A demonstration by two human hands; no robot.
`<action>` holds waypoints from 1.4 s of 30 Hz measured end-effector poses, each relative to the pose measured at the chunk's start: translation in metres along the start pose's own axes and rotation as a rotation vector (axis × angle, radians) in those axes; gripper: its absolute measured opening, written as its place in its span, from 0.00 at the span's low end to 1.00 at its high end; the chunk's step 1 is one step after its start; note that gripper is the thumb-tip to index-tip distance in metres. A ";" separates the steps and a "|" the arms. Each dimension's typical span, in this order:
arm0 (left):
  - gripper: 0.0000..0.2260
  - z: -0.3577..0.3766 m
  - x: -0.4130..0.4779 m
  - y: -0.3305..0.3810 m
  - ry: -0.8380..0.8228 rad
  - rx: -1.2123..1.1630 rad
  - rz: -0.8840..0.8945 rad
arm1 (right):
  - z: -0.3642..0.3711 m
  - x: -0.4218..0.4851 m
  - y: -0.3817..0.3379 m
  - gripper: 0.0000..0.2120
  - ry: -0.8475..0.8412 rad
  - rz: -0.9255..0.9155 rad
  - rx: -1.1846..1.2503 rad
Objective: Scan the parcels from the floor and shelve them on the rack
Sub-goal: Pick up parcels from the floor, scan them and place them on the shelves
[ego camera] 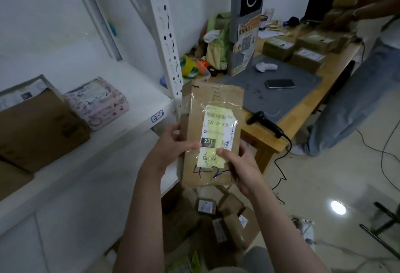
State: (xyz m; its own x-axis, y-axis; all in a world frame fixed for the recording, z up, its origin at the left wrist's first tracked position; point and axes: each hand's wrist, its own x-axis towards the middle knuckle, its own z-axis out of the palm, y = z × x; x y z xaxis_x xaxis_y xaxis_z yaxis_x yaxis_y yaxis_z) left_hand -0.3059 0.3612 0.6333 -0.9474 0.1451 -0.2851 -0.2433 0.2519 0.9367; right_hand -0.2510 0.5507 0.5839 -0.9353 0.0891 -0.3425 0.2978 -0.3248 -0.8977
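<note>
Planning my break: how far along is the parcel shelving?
Done: a brown box and a pink patterned parcel sit on the rack shelf. In hand: the left hand and right hand hold a flat cardboard parcel marked 4-2-. Left: several parcels lie on the floor; the black scanner rests on the table.
</note>
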 end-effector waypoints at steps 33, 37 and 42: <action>0.32 0.200 0.073 -0.005 0.822 -0.524 -0.434 | -0.214 0.308 -0.020 0.08 -0.004 0.203 -0.815; 0.31 0.205 0.083 -0.007 0.835 -0.525 -0.419 | -0.196 0.269 -0.046 0.03 -0.083 0.063 -0.671; 0.33 0.213 0.087 -0.007 0.877 -0.495 -0.392 | -0.178 0.203 -0.091 0.08 -0.190 -0.097 -0.519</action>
State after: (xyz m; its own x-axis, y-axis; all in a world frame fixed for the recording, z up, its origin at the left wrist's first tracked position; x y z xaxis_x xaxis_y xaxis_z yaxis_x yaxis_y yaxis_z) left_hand -0.3424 0.5763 0.5585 -0.5560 -0.6463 -0.5226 -0.4325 -0.3120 0.8459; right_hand -0.4342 0.7658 0.5466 -0.9669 -0.0914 -0.2383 0.2184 0.1869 -0.9578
